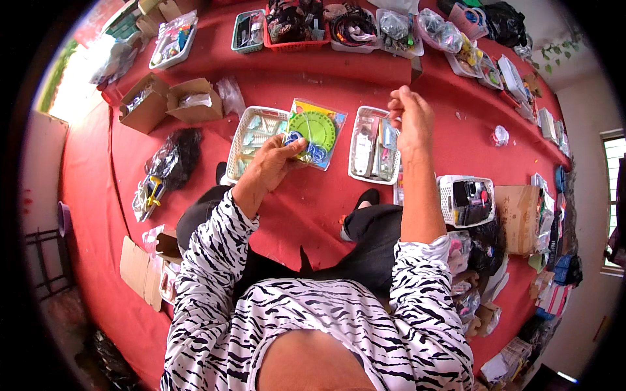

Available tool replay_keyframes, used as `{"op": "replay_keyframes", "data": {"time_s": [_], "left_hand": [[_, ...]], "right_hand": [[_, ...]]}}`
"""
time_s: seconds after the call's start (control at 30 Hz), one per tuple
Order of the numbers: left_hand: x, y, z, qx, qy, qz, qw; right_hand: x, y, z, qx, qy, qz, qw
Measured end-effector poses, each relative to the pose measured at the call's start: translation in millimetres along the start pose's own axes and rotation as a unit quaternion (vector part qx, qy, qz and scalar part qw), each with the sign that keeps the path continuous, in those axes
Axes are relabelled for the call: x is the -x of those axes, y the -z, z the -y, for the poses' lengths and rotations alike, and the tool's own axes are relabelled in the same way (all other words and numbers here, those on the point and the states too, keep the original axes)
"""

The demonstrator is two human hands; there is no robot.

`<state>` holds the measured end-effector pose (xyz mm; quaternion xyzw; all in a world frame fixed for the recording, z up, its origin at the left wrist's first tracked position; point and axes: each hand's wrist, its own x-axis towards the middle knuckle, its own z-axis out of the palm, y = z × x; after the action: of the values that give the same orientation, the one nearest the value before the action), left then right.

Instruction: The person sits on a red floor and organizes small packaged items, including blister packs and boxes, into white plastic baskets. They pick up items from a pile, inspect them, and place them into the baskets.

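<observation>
My left hand (272,163) holds a clear flat packet (319,130) by its lower left corner; the packet shows a green round disc, a yellow top and blue rings. My right hand (412,117) is raised beside it, fingers pinched together at the top, over a white basket (373,144) of small packaged items. What the fingertips pinch is too small to tell. Both sleeves are black and white striped. My legs in black trousers lie on the red cloth (293,215) below the hands.
A white basket (253,133) sits left of the packet, another white basket (466,201) at the right. Two open cardboard boxes (166,101) stand at the left. Black bags (173,159), trays and baskets (297,26) line the far edge.
</observation>
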<state>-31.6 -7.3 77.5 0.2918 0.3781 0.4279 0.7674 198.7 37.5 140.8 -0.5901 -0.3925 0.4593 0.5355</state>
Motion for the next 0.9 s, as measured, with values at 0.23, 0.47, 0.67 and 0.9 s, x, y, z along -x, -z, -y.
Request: {"op": "replay_keyframes", "data": {"time_s": [0.23,0.47,0.67,0.9], "left_hand": [[-4,9,11,-0.107,-0.032,-0.053,0.992],[-9,25,3,-0.043,-0.110,-0.096,0.988],[-29,55,13,0.031,-0.062,-0.124,0.990],[-20,40,15,-0.013,0.002,-0.121,0.992]], "right_hand": [[25,-54,-66,0.244,0.149,0.190,0.939],[7,-17,-50,0.297,0.217,0.278,0.888],[-60,129,-18,0.163,0.210,-0.053,0.963],[-69,230,-125,0.092,-0.086,-0.049,0.991]]}}
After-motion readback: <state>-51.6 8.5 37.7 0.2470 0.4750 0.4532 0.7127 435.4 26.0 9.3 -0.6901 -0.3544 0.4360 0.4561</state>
